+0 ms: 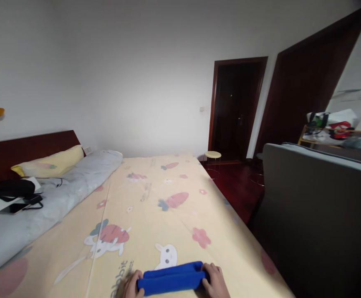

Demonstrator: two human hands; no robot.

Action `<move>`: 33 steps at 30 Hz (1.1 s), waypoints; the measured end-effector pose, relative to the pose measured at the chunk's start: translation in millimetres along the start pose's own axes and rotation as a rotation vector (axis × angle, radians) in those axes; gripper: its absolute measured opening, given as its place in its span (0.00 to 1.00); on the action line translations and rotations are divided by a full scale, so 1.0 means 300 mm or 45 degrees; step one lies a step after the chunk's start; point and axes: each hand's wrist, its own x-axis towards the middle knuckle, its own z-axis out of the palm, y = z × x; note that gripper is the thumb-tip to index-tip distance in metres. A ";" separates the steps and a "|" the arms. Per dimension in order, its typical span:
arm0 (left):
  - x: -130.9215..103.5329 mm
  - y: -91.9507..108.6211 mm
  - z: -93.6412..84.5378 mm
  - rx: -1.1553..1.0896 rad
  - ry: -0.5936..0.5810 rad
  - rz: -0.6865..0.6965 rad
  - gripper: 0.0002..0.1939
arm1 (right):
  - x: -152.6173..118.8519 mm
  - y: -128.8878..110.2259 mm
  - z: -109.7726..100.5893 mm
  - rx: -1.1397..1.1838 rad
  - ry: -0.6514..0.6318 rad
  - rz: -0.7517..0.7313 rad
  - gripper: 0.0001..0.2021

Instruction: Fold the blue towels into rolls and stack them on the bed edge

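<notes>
A blue folded cloth lies across the near part of the bed, long and narrow with a lengthwise fold showing. At its left end my left hand grips it, fingers curled over the edge. My right hand is closed around the opposite end. Under the cloth is a cream bed sheet printed with rabbits, carrots and flowers. The lower parts of both hands are cut off by the frame.
A grey rolled quilt, a yellow pillow and a black bag lie by the headboard. To the right stand a dark grey panel and a round stool near a doorway.
</notes>
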 end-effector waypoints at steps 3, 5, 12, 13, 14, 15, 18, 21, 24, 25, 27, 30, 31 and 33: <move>0.017 0.007 0.014 -0.032 -0.001 -0.159 0.17 | 0.016 0.027 0.036 -0.032 0.072 0.054 0.15; 0.034 0.019 0.037 0.077 0.027 -0.293 0.18 | 0.035 0.047 0.073 -0.123 0.175 0.073 0.17; 0.074 0.061 0.111 0.464 0.222 -0.342 0.26 | 0.073 0.003 0.127 -0.280 0.395 0.014 0.20; 0.078 0.076 0.127 0.466 0.241 -0.267 0.28 | 0.073 -0.035 0.127 -0.262 0.379 -0.015 0.21; 0.083 0.095 0.147 0.451 0.238 -0.181 0.30 | 0.073 -0.080 0.129 -0.238 0.336 -0.056 0.21; 0.087 0.119 0.173 0.422 0.214 -0.078 0.31 | 0.072 -0.128 0.135 -0.208 0.269 -0.113 0.22; 0.096 0.185 0.268 0.342 0.101 0.251 0.35 | 0.066 -0.243 0.177 -0.120 0.039 -0.317 0.25; 0.095 0.186 0.335 0.347 0.041 0.398 0.35 | 0.055 -0.237 0.220 -0.102 -0.077 -0.397 0.30; 0.078 0.103 0.321 0.393 0.011 0.386 0.34 | 0.034 -0.109 0.209 -0.135 -0.067 -0.388 0.29; 0.069 0.067 0.300 0.403 0.009 0.376 0.34 | 0.024 -0.056 0.192 -0.146 -0.042 -0.375 0.28; 0.048 -0.002 0.247 0.404 -0.004 0.357 0.32 | 0.005 0.040 0.148 -0.165 0.003 -0.345 0.27; 0.021 -0.061 0.171 0.390 -0.079 0.295 0.28 | -0.013 0.119 0.090 -0.157 -0.004 -0.334 0.26; 0.016 -0.066 0.153 0.391 -0.108 0.261 0.28 | -0.014 0.126 0.079 -0.146 -0.013 -0.324 0.26; 0.014 -0.055 0.128 0.408 -0.159 0.190 0.28 | -0.006 0.118 0.067 -0.119 -0.027 -0.283 0.25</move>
